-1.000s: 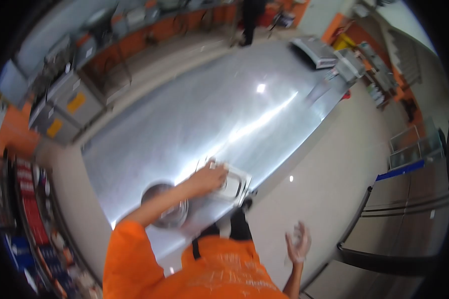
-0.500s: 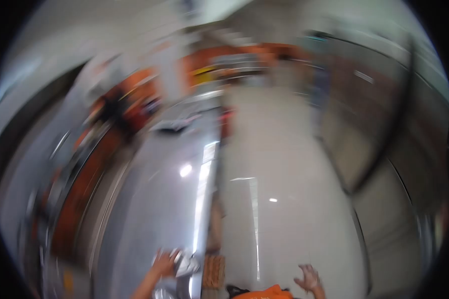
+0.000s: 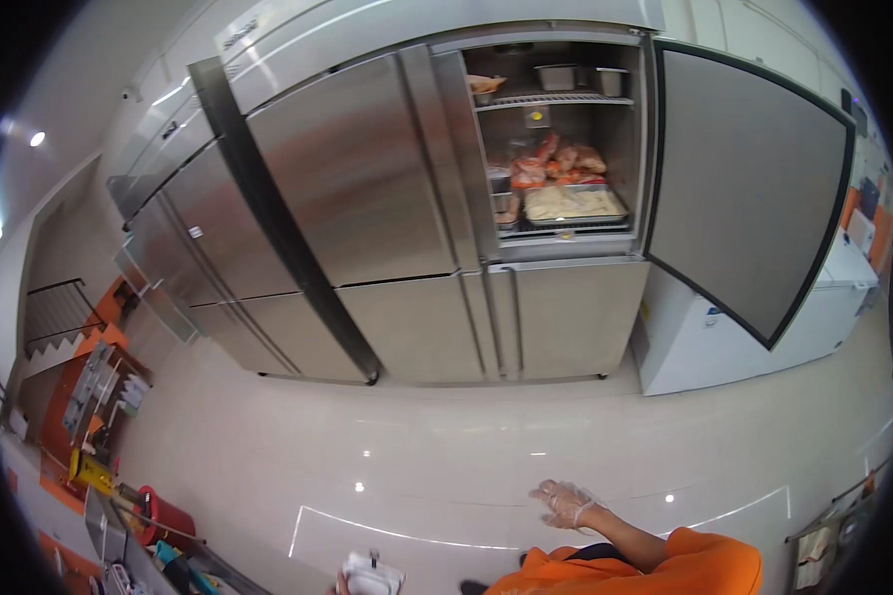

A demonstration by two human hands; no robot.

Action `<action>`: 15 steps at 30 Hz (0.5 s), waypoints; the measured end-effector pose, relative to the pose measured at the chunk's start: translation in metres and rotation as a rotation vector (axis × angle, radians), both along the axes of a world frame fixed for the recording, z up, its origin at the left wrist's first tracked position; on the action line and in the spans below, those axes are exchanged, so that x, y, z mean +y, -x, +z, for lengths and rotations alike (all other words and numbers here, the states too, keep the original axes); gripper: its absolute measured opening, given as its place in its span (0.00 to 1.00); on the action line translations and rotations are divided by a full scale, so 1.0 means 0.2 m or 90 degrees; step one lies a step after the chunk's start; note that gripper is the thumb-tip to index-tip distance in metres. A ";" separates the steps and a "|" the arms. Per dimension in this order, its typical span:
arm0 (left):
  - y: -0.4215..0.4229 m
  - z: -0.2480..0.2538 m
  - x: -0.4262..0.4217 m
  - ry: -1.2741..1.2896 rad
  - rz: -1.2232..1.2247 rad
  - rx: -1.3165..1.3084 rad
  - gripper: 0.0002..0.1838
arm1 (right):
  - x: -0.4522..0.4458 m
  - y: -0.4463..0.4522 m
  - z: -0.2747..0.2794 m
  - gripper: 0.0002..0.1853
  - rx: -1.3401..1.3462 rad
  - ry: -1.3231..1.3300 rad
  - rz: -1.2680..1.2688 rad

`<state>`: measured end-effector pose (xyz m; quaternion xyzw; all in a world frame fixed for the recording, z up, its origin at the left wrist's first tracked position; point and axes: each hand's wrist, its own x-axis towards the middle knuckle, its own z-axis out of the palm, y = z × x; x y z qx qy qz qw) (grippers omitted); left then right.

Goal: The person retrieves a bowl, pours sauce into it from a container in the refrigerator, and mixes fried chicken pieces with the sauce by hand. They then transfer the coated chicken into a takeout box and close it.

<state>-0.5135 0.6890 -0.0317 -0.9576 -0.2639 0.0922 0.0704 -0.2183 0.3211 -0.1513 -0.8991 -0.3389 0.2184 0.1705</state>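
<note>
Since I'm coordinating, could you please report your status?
Left hand gripping pale rectangular metal container. Right hand clear-gloved, empty. Grey-panelled refrigerator door open. Nothing visibly blocking hands.

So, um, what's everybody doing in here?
A person in an orange shirt is standing before a tall, silvery metal fridge. Its grey-lined upper door is wide open. The left hand, mostly out of the picture, is holding a small, pale, rectangular container. The right hand, in a clear plastic glove, is empty, with its fingers spread. Inside the fridge sits a shallow metal tray of pale food.
</note>
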 end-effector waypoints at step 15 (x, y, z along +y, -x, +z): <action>-3.54 1.73 -0.86 0.142 -0.759 -0.442 0.65 | -0.56 -1.20 0.27 0.39 -0.198 -0.529 -0.712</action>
